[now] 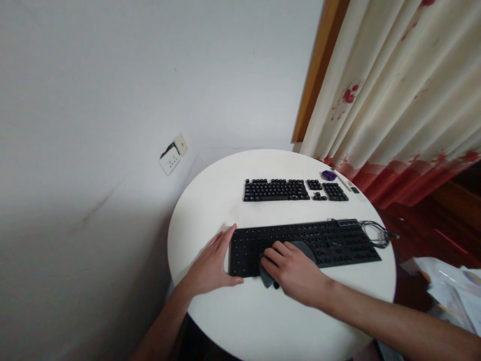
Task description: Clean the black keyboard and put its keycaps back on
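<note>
Across the near half of a round white table [205, 205] lies the black keyboard [351, 245], its keycaps apparently off, its long side running left to right. The left hand [215, 263] grips its left end, thumb at the near corner and forefinger at the far one, probably so that the board cannot slide or turn under pressure. The right hand [291, 271] has its fingers curled over a dark grey cloth [305, 249], gripping it against the board left of the middle; part of the cloth hangs over the near edge. Just beyond the board, the loose keycaps [276, 190] lie grouped in keyboard order, presumably to show where each belongs, and set back far enough to leave the hands room. The cable [379, 243] is bundled at the right end, partly against the board, and looks the likeliest thing to catch a sleeve or finger there. Near the far right rim are a purple lump [328, 175], a thin pale stick [342, 181] and a small dark piece [354, 190], all clear of the hands. The wall [112, 100] hems in the left side; a curtain [361, 110] hangs behind the right.
</note>
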Tool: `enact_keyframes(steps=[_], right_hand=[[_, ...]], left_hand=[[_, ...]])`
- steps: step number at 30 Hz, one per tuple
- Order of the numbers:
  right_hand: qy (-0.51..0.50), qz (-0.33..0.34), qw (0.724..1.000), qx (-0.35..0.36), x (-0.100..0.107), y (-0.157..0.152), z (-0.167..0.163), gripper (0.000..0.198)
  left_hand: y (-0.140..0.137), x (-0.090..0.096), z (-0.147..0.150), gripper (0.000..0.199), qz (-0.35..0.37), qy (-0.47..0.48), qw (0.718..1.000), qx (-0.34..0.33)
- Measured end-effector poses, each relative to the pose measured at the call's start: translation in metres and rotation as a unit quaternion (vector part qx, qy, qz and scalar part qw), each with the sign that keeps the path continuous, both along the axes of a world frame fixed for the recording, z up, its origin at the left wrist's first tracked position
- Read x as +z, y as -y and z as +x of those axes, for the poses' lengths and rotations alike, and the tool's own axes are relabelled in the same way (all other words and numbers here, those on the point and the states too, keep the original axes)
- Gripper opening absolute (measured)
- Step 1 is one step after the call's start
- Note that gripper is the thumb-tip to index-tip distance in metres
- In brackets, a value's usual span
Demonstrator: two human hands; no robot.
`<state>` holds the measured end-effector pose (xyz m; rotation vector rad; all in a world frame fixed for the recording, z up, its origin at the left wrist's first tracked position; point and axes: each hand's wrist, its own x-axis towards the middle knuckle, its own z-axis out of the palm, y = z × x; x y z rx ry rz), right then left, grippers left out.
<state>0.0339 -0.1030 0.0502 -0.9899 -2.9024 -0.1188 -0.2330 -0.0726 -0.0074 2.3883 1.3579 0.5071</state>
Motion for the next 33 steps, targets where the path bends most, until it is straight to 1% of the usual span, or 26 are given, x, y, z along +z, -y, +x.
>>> enact_keyframes(steps=[4, 6, 8, 11, 14, 18, 21, 24, 28, 31, 33], right_hand=[[-0.022, 0.015, 0.997, 0.078, -0.001, -0.008, -0.049, 0.013], [-0.023, 0.02, 0.995, 0.095, -0.004, -0.011, -0.059, 0.013], [-0.02, 0.02, 0.995, 0.091, -0.007, -0.011, -0.057, 0.012], [-0.006, 0.01, 0.998, 0.057, -0.009, -0.007, -0.032, 0.009], [0.015, -0.005, 1.0, 0.012, -0.01, 0.0, 0.008, 0.006], [0.018, -0.033, 0.997, -0.065, -0.013, 0.01, 0.057, 0.02], [0.008, -0.041, 0.995, -0.087, -0.012, 0.012, 0.07, 0.025], [-0.002, -0.032, 0.997, -0.075, -0.007, 0.009, 0.054, 0.025], [-0.013, -0.006, 1.0, -0.027, -0.002, -0.002, 0.007, 0.018], [-0.013, -0.001, 1.0, 0.018, -0.005, -0.007, -0.022, 0.011], [-0.008, 0.002, 1.0, 0.028, -0.009, -0.009, -0.029, 0.009]], left_hand=[[-0.001, -0.001, 0.0, 0.125, 0.02, 0.009, 1.0, -0.018], [-0.001, -0.001, 0.0, 0.122, 0.028, 0.01, 0.999, -0.027], [-0.001, 0.0, 0.0, 0.122, 0.024, 0.006, 0.999, -0.025], [-0.001, 0.001, 0.0, 0.128, 0.012, 0.001, 1.0, -0.011], [-0.001, 0.001, -0.001, 0.129, 0.004, -0.002, 1.0, -0.002], [-0.002, 0.0, -0.001, 0.128, -0.005, -0.008, 1.0, 0.003], [-0.002, 0.001, -0.002, 0.127, -0.01, -0.014, 1.0, 0.002], [-0.001, 0.001, -0.002, 0.129, -0.007, -0.013, 1.0, 0.003], [0.0, 0.0, -0.001, 0.131, 0.002, -0.013, 1.0, 0.003], [0.0, -0.001, -0.001, 0.131, 0.006, -0.012, 1.0, 0.002], [0.0, 0.0, 0.0, 0.13, 0.005, -0.012, 1.0, 0.002]])
